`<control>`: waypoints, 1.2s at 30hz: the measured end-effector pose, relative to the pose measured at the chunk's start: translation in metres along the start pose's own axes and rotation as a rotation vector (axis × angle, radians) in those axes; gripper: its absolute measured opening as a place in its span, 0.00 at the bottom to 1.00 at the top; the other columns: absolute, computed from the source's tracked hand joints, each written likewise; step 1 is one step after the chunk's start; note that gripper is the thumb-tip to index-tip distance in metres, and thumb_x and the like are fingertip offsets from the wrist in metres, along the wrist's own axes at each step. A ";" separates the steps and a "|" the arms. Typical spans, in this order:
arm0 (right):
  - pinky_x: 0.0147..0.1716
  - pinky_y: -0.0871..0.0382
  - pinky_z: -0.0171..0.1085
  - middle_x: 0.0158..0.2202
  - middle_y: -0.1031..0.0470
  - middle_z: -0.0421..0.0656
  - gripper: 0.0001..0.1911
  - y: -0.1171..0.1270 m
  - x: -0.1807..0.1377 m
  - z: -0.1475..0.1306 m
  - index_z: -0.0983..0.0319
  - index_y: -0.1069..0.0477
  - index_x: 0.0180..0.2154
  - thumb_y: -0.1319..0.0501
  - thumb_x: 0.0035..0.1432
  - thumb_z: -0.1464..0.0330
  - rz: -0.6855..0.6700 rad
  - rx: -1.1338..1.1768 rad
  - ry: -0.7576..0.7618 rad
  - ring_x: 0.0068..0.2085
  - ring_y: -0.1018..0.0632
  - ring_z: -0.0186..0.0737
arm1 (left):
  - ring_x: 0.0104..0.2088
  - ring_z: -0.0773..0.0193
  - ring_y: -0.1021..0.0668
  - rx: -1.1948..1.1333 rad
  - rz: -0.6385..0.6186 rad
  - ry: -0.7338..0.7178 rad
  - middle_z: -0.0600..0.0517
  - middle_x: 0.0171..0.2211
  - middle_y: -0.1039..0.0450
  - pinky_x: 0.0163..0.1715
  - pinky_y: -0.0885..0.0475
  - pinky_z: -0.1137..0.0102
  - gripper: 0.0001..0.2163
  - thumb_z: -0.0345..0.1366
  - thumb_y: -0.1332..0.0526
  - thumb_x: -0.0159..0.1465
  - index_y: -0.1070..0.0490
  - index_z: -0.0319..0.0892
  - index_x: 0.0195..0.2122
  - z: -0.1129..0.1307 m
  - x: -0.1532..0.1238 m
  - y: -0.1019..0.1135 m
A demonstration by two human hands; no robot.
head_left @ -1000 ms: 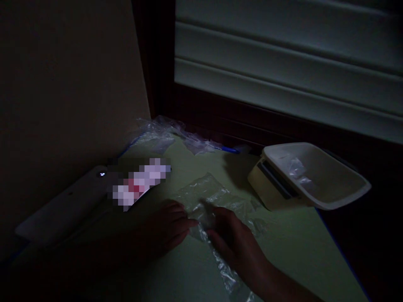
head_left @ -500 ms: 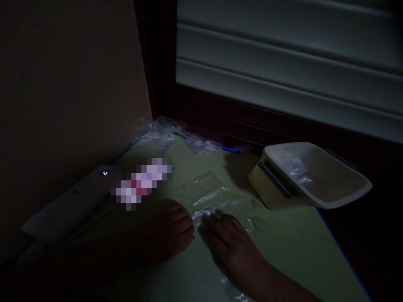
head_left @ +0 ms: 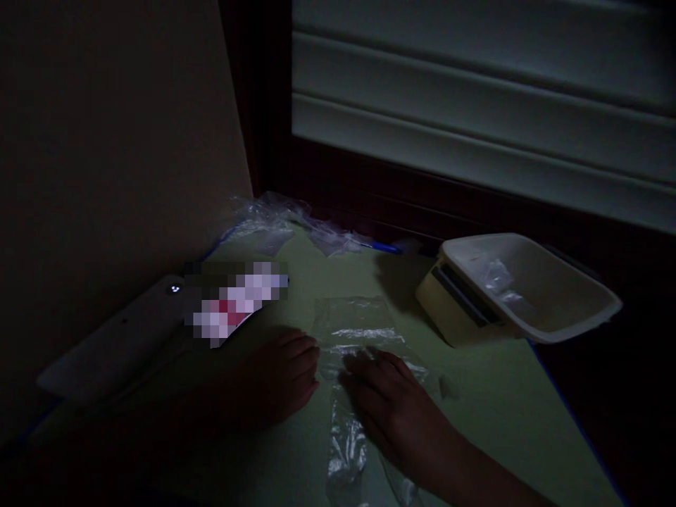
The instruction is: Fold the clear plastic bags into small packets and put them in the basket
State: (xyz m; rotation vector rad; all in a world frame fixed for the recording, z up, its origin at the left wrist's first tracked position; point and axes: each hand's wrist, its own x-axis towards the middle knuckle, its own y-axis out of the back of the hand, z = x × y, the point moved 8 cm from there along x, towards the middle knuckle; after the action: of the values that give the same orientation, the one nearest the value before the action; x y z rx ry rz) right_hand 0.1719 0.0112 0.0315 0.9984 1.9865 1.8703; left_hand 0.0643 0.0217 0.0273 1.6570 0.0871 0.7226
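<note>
A clear plastic bag point(head_left: 364, 317) lies fairly flat on the pale green tabletop, its folds catching the light. At its left edge my left hand point(head_left: 293, 370) is closed, fingers curled together and tips against the plastic. My right hand point(head_left: 388, 398) rests over the bag's right side with bent fingers gripping the plastic; its fingertips are in shadow. Below and between my hands, another stretch of clear plastic point(head_left: 346, 447) runs toward the table's near side. A small scrap of plastic point(head_left: 448, 386) sits just right of my right hand.
A cream plastic tub point(head_left: 567, 320) leans at the right, with crumpled clear plastic inside. To the left are a lit, pixelated object point(head_left: 237, 303) and a long pale device point(head_left: 110, 345) with a small light. More clear bags point(head_left: 274, 218) and a blue pen-like object point(head_left: 385, 247) line the back edge.
The clear plastic bag has been spread flatter and straightened between my hands. More plastic shows below them. My left hand has shifted slightly left; my right hand has barely moved.
</note>
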 end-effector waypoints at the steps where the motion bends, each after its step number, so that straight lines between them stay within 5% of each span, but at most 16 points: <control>1: 0.49 0.31 0.51 0.46 0.24 0.52 0.17 0.001 0.000 0.000 0.67 0.28 0.49 0.43 0.58 0.77 0.001 0.006 0.001 0.46 0.25 0.49 | 0.44 0.55 0.26 -0.005 -0.004 0.001 0.45 0.39 0.25 0.50 0.32 0.60 0.06 0.29 0.42 0.64 0.26 0.33 0.36 -0.001 0.000 -0.001; 8: 0.41 0.28 0.47 0.37 0.24 0.49 0.11 0.009 -0.005 0.005 0.66 0.27 0.44 0.43 0.60 0.76 -0.044 0.079 -0.046 0.39 0.25 0.46 | 0.49 0.54 0.29 -0.048 0.024 0.003 0.42 0.47 0.28 0.49 0.32 0.60 0.07 0.24 0.44 0.64 0.28 0.32 0.39 0.001 -0.002 0.001; 15: 0.43 0.30 0.44 0.42 0.25 0.45 0.16 0.015 -0.014 -0.002 0.62 0.30 0.47 0.41 0.57 0.77 -0.210 0.229 -0.027 0.43 0.26 0.45 | 0.49 0.56 0.28 -0.220 0.022 -0.051 0.43 0.43 0.26 0.51 0.32 0.64 0.09 0.30 0.46 0.67 0.28 0.31 0.42 0.019 0.003 0.008; 23: 0.42 0.30 0.44 0.39 0.25 0.46 0.14 0.013 -0.014 -0.011 0.63 0.29 0.45 0.41 0.56 0.77 -0.207 0.157 0.002 0.41 0.26 0.45 | 0.45 0.56 0.26 -0.246 -0.036 -0.049 0.45 0.41 0.25 0.47 0.29 0.64 0.06 0.29 0.42 0.64 0.27 0.34 0.40 0.018 0.004 0.003; 29: 0.37 0.31 0.41 0.37 0.24 0.46 0.11 0.016 -0.012 -0.014 0.64 0.28 0.44 0.41 0.58 0.76 -0.082 0.064 0.074 0.37 0.25 0.42 | 0.46 0.55 0.27 -0.194 -0.054 -0.073 0.44 0.42 0.26 0.46 0.28 0.62 0.05 0.28 0.43 0.64 0.27 0.34 0.37 0.020 0.002 -0.002; 36: 0.42 0.32 0.40 0.33 0.23 0.42 0.06 0.018 -0.013 -0.025 0.61 0.26 0.38 0.39 0.60 0.66 -0.091 0.112 0.137 0.37 0.25 0.40 | 0.45 0.56 0.27 -0.197 -0.040 -0.064 0.45 0.41 0.26 0.44 0.28 0.63 0.05 0.28 0.42 0.63 0.28 0.35 0.36 0.020 0.003 -0.001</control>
State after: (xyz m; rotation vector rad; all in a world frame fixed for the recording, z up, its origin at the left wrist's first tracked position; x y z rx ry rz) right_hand 0.1728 -0.0176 0.0492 0.8122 2.1970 1.8426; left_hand 0.0770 0.0065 0.0268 1.4845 0.0035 0.6269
